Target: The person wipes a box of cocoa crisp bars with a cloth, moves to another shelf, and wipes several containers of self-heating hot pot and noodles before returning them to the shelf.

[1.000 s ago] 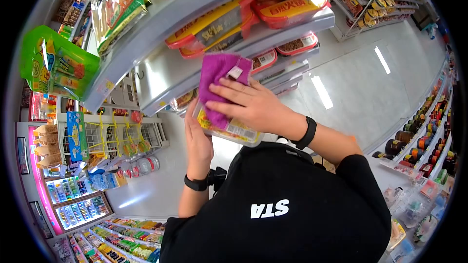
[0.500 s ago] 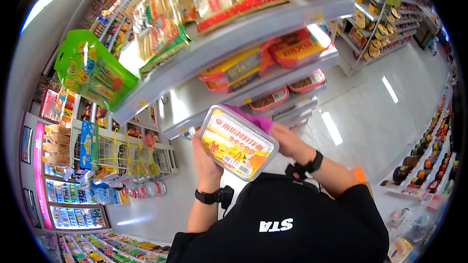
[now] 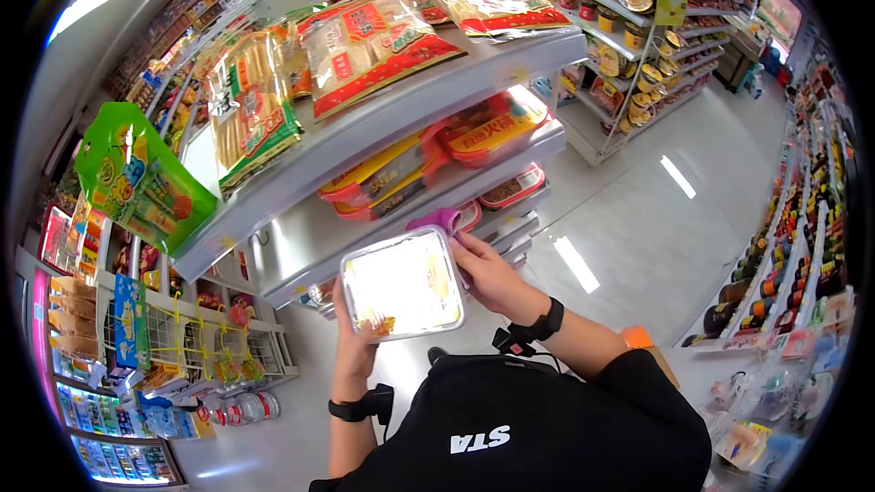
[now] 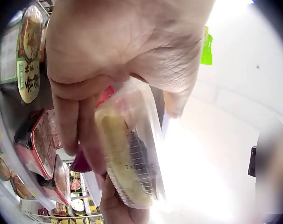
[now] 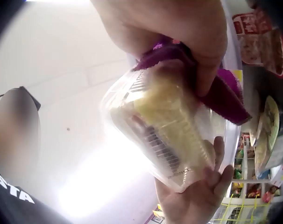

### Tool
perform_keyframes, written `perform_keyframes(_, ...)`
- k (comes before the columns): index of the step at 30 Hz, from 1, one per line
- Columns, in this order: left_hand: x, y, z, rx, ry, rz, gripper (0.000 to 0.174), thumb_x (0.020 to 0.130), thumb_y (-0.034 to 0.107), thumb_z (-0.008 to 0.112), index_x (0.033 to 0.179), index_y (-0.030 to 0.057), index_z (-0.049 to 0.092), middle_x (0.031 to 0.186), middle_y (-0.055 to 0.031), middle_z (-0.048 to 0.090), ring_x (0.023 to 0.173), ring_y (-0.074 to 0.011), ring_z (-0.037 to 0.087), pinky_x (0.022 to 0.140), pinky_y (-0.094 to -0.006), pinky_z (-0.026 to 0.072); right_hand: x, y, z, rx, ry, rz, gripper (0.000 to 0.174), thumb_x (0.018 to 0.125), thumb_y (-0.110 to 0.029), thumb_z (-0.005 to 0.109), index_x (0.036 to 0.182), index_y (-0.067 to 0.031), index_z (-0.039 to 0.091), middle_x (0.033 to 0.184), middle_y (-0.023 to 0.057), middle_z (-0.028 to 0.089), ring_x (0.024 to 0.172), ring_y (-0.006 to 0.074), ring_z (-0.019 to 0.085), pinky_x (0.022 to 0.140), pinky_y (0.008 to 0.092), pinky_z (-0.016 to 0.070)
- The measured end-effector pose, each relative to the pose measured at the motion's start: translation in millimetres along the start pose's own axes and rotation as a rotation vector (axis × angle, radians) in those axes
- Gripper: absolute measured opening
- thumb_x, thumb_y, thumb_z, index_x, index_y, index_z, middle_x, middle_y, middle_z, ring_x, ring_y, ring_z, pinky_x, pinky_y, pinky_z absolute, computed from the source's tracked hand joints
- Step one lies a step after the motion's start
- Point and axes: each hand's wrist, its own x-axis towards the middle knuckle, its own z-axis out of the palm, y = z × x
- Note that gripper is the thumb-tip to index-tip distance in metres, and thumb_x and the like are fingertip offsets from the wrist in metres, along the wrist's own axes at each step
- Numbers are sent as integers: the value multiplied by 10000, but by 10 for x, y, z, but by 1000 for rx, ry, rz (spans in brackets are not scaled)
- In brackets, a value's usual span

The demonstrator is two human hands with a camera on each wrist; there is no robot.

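A clear plastic food box point(image 3: 401, 284) is held in front of the chest, its printed lid washed out by glare. My left hand point(image 3: 355, 342) grips the box by its left side. In the left wrist view pale yellow food shows through the ribbed box wall point(image 4: 127, 158). My right hand point(image 3: 492, 275) pinches a purple cloth point(image 3: 439, 220) against the box's right edge. The right wrist view shows the cloth point(image 5: 223, 95) bunched under the thumb along the box, with the left hand point(image 5: 193, 198) at the opposite end.
A shelf unit point(image 3: 383, 100) stands just beyond the hands, with bagged dry goods point(image 3: 378, 46) on top and red-yellow boxes point(image 3: 492, 128) below. A green pouch point(image 3: 141, 178) hangs at its left corner. Bottle shelves point(image 3: 775, 246) line the right side across the tiled floor point(image 3: 629, 191).
The right hand and cloth have gone from over the lid to the box's right edge, leaving the lid uncovered. The box has turned a little, and the head view has shifted.
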Motion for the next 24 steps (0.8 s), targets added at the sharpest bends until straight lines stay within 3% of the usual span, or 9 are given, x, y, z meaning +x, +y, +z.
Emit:
perform_keyframes(3,-5,-60,-21,-32,26,-19,631,1021,412,400,1522,145,126,1481,-112,344,1337,-244,402,1075,-399,385,14,62,-107,116,34,24,302,1031,-252,465,1275,-85,524,1132,22,630,990,101,608,838,254,504)
perform_keyframes(7,-106,-77,59,30,-57,-28,593,1047,283,348,1533,70,83,1494,-109,331,1337,-225,398,1096,-359,345,1,62,-96,263,62,23,328,1026,-295,466,1270,-83,526,1155,38,630,1067,135,611,894,303,526)
perform_keyframes(10,-128,19,177,149,30,0,600,970,73,439,1504,29,169,1491,-165,327,1334,-240,390,1113,-361,308,-36,113,-272,235,-31,-50,383,1012,-319,496,1290,-58,519,1190,64,617,1079,144,608,905,332,528)
perform_keyframes(11,-68,-92,32,252,-11,111,711,956,135,485,1538,124,77,1468,-157,352,1267,-295,464,1033,-428,423,43,235,-353,167,-47,-43,412,1004,-339,509,1308,-60,515,1194,66,615,1075,135,603,904,324,521)
perform_keyframes(14,-111,159,211,217,-252,90,706,947,268,503,1530,118,135,1472,-152,358,1299,-299,446,1051,-447,413,-180,-134,-110,129,-79,104,445,994,-404,513,1293,-74,519,1192,37,610,1053,115,599,871,286,514)
perform_keyframes(17,-237,173,73,129,89,-322,536,1004,344,486,1370,-43,424,1322,-177,535,1173,-268,557,975,-385,464,-59,-39,-126,95,-124,130,432,996,-433,498,1265,-97,534,1164,10,614,1036,94,590,871,272,496)
perform_keyframes(20,-159,193,273,81,55,-286,560,995,350,502,1319,-102,441,1285,-188,559,1123,-282,587,956,-419,473,-101,-93,-31,2,-79,84,459,998,-445,492,1282,-86,526,1160,-4,609,1041,68,565,867,248,476)
perform_keyframes(22,-97,126,279,83,119,-279,586,992,358,505,1355,-94,415,1304,-193,552,1147,-288,577,971,-423,466,-137,-89,-21,-170,-76,-31,459,1012,-414,481,1309,-66,516,1140,-22,604,1025,31,527,848,214,448)
perform_keyframes(24,-67,162,430,-265,17,-155,597,972,347,493,1446,32,314,1401,-159,453,1250,-279,495,1031,-429,428,-27,113,-156,-341,-138,-146,435,1020,-365,479,1310,-42,501,898,-13,552,858,47,490,729,228,427)
